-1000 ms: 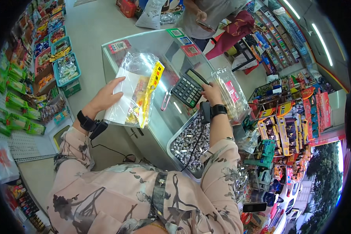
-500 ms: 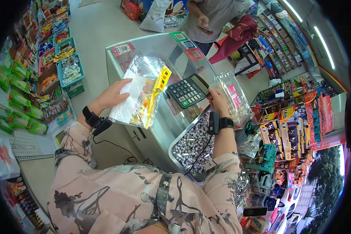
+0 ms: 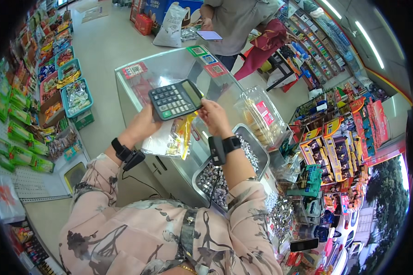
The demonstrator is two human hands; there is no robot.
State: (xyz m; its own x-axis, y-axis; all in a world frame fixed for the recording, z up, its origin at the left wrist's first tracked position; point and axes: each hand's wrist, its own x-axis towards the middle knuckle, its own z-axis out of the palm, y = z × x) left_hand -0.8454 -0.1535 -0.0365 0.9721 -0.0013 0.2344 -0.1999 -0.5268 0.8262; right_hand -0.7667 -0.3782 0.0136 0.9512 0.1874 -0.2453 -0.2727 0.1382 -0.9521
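Observation:
A black calculator [image 3: 174, 100] with a grey display is tilted above the glass counter. My right hand [image 3: 214, 118] is closed on its display end, fingers and thumb at the edge. My left hand [image 3: 143, 123] is closed at the calculator's opposite lower edge, its fingertips partly hidden behind it. Beneath the calculator is a clear plastic package [image 3: 175, 143] with a yellow strip and a white backing. The calculator and my left hand cover much of it. Each of my wrists wears a black strapped device.
A metal tray of small wrapped pieces [image 3: 214, 182] lies near my right forearm. A clear plastic tub [image 3: 262, 114] stands on the counter's right. Across the counter [image 3: 126, 94], a person [image 3: 236, 23] holds a phone [image 3: 209, 35]. Snack baskets [image 3: 76, 97] line the left.
My right hand has brought the calculator left, over the package. My left hand has shifted from the package to the calculator's edge. The person opposite has lowered the phone, its lit screen showing.

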